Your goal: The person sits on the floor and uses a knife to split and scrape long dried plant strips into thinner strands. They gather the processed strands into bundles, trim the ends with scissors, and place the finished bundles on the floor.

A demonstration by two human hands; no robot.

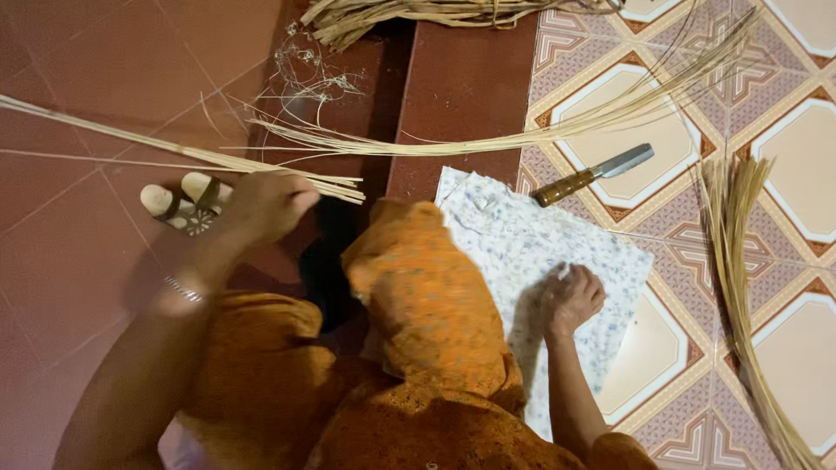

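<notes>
Single head-worn view, looking steeply down from close above onto lap, both arms and tiled floor (766, 174).

Knife (592, 175) lies beyond the cloth (557, 252) — strips (749, 287) (loose) right of both.

I see no packages, labels, signs or screens anywhere around me, neither near my hands nor farther off on the floor.
</notes>
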